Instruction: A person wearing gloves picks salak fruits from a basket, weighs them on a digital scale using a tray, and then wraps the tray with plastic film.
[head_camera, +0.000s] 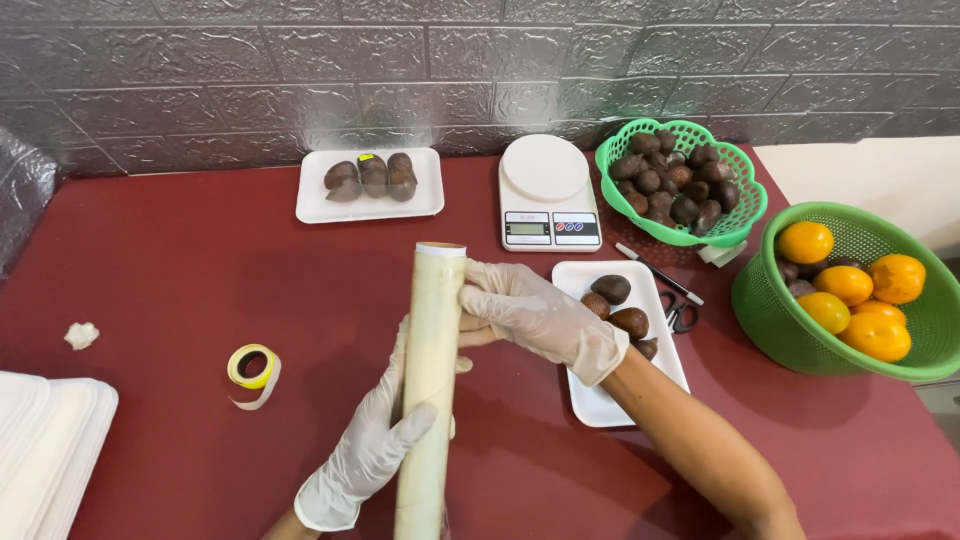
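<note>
A white foam tray (600, 400) lies right of centre on the dark red table (180, 250) and holds four brown scaly fruits (622, 308) at its far end, its near end partly covered by the right forearm. Farther back, a second white tray (320, 205) carries three of the same fruits (372, 176) in a row, one bearing a small yellow sticker. A shallow green basket (745, 200) is heaped with more of these brown fruits, and a deeper green basket (775, 310) at the right edge holds oranges (850, 290) over a few brown ones. A white kitchen scale (547, 190) stands between the far tray and the shallow basket; a pen (660, 272) and small scissors (680, 314) lie just beside the near tray. At the centre a roll of clear wrap (430, 370) stands nearly upright, tilted slightly. The gloved left hand (375, 440) grips it low down, fingers curled around the tube; the gloved right hand (530, 312) touches its upper part, fingers bent against the side. A roll of yellow tape (252, 368) lies to the left, a crumpled white scrap (82, 334) farther left, and a stack of white trays (45, 450) sits at the near left corner. Behind the table runs a grey brick-pattern wall (450, 60).
</note>
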